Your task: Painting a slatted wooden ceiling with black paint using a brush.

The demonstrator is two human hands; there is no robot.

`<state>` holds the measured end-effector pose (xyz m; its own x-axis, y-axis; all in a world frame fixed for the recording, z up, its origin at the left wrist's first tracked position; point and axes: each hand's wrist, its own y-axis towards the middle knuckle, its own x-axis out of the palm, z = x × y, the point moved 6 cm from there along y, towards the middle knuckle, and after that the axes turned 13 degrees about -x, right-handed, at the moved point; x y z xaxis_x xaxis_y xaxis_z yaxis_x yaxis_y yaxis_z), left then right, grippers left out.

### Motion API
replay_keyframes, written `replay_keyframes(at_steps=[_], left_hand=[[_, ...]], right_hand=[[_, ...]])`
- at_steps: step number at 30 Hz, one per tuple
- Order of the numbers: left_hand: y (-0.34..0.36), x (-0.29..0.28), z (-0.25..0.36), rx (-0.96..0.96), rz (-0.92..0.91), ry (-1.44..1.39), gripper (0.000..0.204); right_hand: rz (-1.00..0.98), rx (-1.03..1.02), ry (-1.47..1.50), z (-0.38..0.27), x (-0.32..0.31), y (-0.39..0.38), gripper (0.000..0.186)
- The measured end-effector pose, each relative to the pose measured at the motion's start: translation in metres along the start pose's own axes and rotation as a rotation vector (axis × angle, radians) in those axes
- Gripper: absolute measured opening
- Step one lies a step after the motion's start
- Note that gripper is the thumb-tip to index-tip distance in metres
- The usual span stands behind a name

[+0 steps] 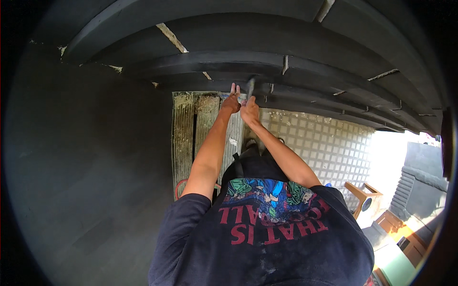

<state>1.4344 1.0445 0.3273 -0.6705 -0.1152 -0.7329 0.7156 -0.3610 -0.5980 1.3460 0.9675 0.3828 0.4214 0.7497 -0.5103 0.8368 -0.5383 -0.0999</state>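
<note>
At the upper middle, my right hand [250,110] is closed round the handle of a narrow, pale tool [251,88], whose tip is at the dark stepped boards [210,64] above; its exact kind is too small to tell. Just left of it, my left hand [231,101] has two fingers stretched upward near the lower board edge, the others partly hidden. Pale, rough-edged seams and gaps cross the dark boards. Behind my hands are weathered, whitish-stained planks [206,125].
Below me is a pale square-tiled floor [315,143], with my shoes on it. A dark wall [86,152] fills the left. At the right stand a wooden stool [359,189], grey ribbed panels [412,188] and stacked wooden and pale green pieces [391,260]. A red loop shows by the planks.
</note>
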Motion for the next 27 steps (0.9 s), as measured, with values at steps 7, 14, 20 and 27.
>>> replay_keyframes(at_steps=[7,14,20,27], left_hand=[[-0.011,-0.003,-0.002,-0.094,-0.083,0.05,0.082],[-0.017,-0.005,-0.003,-0.101,-0.04,-0.018,0.084],[-0.014,-0.009,0.001,-0.109,-0.038,0.012,0.083],[-0.014,-0.011,0.002,-0.1,-0.039,0.03,0.083]], right_hand=[[0.001,-0.062,-0.159,0.006,-0.04,-0.011,0.038],[0.023,-0.117,-0.362,0.018,-0.106,0.008,0.04],[0.112,-0.143,-0.383,0.042,-0.122,0.009,0.04],[0.23,-0.055,-0.32,0.063,-0.138,-0.001,0.042]])
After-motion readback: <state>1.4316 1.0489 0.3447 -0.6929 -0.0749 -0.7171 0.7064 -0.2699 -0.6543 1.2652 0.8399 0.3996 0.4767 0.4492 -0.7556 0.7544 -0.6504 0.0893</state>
